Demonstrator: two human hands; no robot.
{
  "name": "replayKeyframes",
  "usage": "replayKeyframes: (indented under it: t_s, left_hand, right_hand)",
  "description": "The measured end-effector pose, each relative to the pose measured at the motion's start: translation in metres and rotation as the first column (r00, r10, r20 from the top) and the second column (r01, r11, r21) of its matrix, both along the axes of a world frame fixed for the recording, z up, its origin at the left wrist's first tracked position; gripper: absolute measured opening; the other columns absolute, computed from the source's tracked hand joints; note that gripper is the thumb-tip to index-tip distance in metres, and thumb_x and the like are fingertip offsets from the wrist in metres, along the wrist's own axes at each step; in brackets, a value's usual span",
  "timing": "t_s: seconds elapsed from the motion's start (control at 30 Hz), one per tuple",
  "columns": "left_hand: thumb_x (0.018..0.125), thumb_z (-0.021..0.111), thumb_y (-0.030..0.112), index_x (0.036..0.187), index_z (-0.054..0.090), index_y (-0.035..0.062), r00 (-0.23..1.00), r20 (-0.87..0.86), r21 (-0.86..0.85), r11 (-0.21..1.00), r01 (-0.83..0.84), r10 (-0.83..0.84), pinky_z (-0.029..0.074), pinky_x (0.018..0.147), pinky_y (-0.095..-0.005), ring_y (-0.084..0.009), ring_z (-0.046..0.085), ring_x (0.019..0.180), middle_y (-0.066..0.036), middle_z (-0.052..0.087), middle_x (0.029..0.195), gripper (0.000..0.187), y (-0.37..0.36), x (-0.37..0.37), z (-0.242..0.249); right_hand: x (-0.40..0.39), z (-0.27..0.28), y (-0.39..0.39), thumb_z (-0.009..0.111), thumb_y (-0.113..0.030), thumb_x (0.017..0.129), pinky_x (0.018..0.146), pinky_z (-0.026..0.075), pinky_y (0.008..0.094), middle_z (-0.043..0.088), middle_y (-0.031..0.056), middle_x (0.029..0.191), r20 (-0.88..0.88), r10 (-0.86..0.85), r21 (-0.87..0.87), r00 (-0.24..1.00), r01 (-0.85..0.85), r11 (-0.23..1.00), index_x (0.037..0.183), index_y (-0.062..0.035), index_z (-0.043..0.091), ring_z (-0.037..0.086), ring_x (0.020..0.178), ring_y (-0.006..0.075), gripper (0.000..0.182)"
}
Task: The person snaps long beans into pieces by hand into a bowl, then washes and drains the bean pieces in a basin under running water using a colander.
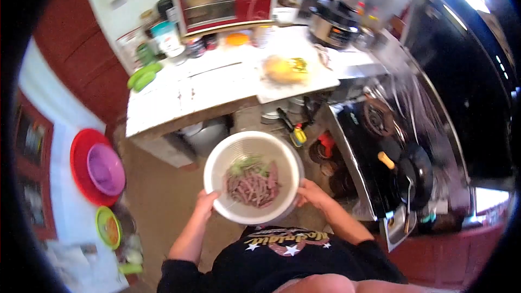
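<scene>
A round white plastic colander [220, 157] is held in front of my body, over the floor. My left hand [207, 203] grips its rim at the lower left, thumb over the edge. On the opposite side my right hand [311, 193] has hold of it at the lower right. Inside lies a heap of purplish cut strips [252, 189], which look like long beans. Pale green shreds [247, 166] sit on the upper part of the heap. A greyish second rim shows along the colander's right side.
Ahead stands a white counter [209, 89] with a cutting board [317, 84] and green cucumbers [144, 77]. A black stove [374, 154] with a wok [417, 179] is at right. Red [78, 165] and purple basins [106, 169] stand at left.
</scene>
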State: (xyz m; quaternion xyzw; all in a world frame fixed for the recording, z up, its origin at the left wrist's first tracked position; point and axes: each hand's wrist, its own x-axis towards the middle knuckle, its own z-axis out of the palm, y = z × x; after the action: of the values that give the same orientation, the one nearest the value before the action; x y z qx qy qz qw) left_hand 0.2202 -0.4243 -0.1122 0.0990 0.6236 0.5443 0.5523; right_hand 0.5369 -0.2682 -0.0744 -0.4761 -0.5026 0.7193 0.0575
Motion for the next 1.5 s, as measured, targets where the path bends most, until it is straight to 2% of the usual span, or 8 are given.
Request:
replayKeyframes:
  t_s: [0.2, 0.43, 0.57, 0.63, 0.93, 1.07, 1.23, 1.5]
  left_hand:
    - [0.069, 0.055, 0.005, 0.103, 0.053, -0.0042, 0.993, -0.009, -0.095, 0.989, -0.114, 0.114, 0.050, 0.064, -0.0333, -0.0230, 0.060, 0.073, -0.012, 0.060, 0.086, 0.035, -0.021, -0.021, -0.017]
    - [0.069, 0.051, 0.003, 0.117, 0.043, -0.0030, 0.871, 0.128, -0.024, 0.880, -0.475, 0.473, 0.047, 0.078, -0.0407, -0.0293, 0.054, 0.096, -0.018, 0.051, 0.109, 0.049, -0.050, -0.011, -0.031]
    - [0.071, 0.051, 0.008, 0.103, 0.048, -0.0030, 0.648, -0.002, -0.086, 0.645, -0.759, 0.762, 0.047, 0.052, -0.0360, -0.0256, 0.057, 0.066, -0.014, 0.056, 0.084, 0.034, -0.074, 0.047, -0.027]
    - [0.073, 0.050, 0.011, 0.092, 0.049, -0.0013, 0.506, -0.096, -0.228, 0.475, -0.850, 0.858, 0.039, 0.035, -0.0323, -0.0222, 0.050, 0.045, -0.010, 0.053, 0.066, 0.023, -0.083, 0.089, -0.030]
    - [0.078, 0.049, 0.012, 0.096, 0.044, 0.0035, 0.115, -0.051, -0.261, 0.098, -0.960, 0.992, 0.034, 0.036, -0.0353, -0.0218, 0.046, 0.047, -0.010, 0.048, 0.071, 0.021, -0.072, 0.116, -0.087]
    - [0.077, 0.053, 0.010, 0.097, 0.044, 0.0029, -0.072, -0.097, -0.317, -0.100, -0.943, 0.993, 0.034, 0.038, -0.0358, -0.0209, 0.041, 0.042, -0.010, 0.043, 0.065, 0.023, -0.089, 0.095, -0.099]
    - [0.076, 0.056, 0.011, 0.095, 0.046, 0.0027, 0.111, -0.086, -0.453, 0.060, -0.890, 0.990, 0.034, 0.035, -0.0356, -0.0222, 0.044, 0.040, -0.011, 0.045, 0.064, 0.023, -0.092, 0.049, -0.119]
    - [0.077, 0.054, 0.013, 0.100, 0.044, -0.0010, 0.293, 0.074, -0.406, 0.297, -0.865, 0.953, 0.036, 0.034, -0.0356, -0.0237, 0.048, 0.044, -0.011, 0.048, 0.068, 0.028, -0.134, -0.009, -0.163]
  right_hand:
    - [-0.030, 0.027, 0.082, 0.051, -0.021, 0.086, 0.058, 0.053, 0.0296, 0.058, 0.0114, 0.099, -0.258, 0.338, -0.253, 0.905, -0.401, 0.881, 0.118, -0.0029, 0.041, 0.062, 0.077, 0.0190, 0.038]
    - [-0.028, 0.039, 0.334, 0.065, -0.024, 0.073, 0.057, 0.050, 0.0338, 0.057, 0.0172, 0.093, 0.279, -0.098, 0.575, 0.955, -0.084, 0.814, 0.117, 0.0018, 0.043, 0.060, 0.072, 0.0245, 0.056]
    - [0.039, -0.061, 0.578, 0.067, -0.030, 0.069, 0.080, 0.044, 0.0412, 0.054, 0.0240, 0.105, 0.396, -0.297, 0.916, 0.869, -0.398, 0.056, 0.124, 0.0010, 0.038, 0.053, 0.097, 0.0342, 0.069]
    - [0.029, -0.009, 0.589, 0.067, -0.034, 0.064, 0.083, 0.043, 0.0418, 0.046, 0.0261, 0.115, 0.361, -0.385, 0.838, 0.849, -0.114, 0.534, 0.129, -0.0015, 0.031, 0.051, 0.099, 0.0380, 0.081]
    - [0.058, -0.074, 0.721, 0.060, -0.027, 0.067, 0.085, 0.042, 0.0400, 0.054, 0.0243, 0.107, 0.477, -0.563, 0.874, 0.675, -0.298, 0.384, 0.117, 0.0018, 0.045, 0.052, 0.098, 0.0390, 0.059]
    - [0.096, -0.060, 0.735, 0.059, -0.025, 0.073, 0.077, 0.044, 0.0377, 0.058, 0.0212, 0.101, -0.105, -0.619, 0.958, 0.778, 0.247, 0.148, 0.113, 0.0051, 0.048, 0.057, 0.088, 0.0312, 0.052]
    - [0.011, 0.133, 0.578, 0.054, -0.018, 0.078, 0.073, 0.046, 0.0308, 0.056, 0.0152, 0.099, -0.674, -0.371, 0.579, 0.639, 0.769, 0.271, 0.109, 0.0030, 0.049, 0.055, 0.084, 0.0213, 0.038]
    - [-0.231, 0.113, 0.425, 0.055, -0.016, 0.077, 0.079, 0.041, 0.0252, 0.056, 0.0075, 0.102, -0.244, -0.029, 0.784, 0.969, 0.214, 0.582, 0.115, -0.0001, 0.049, 0.052, 0.090, 0.0150, 0.041]
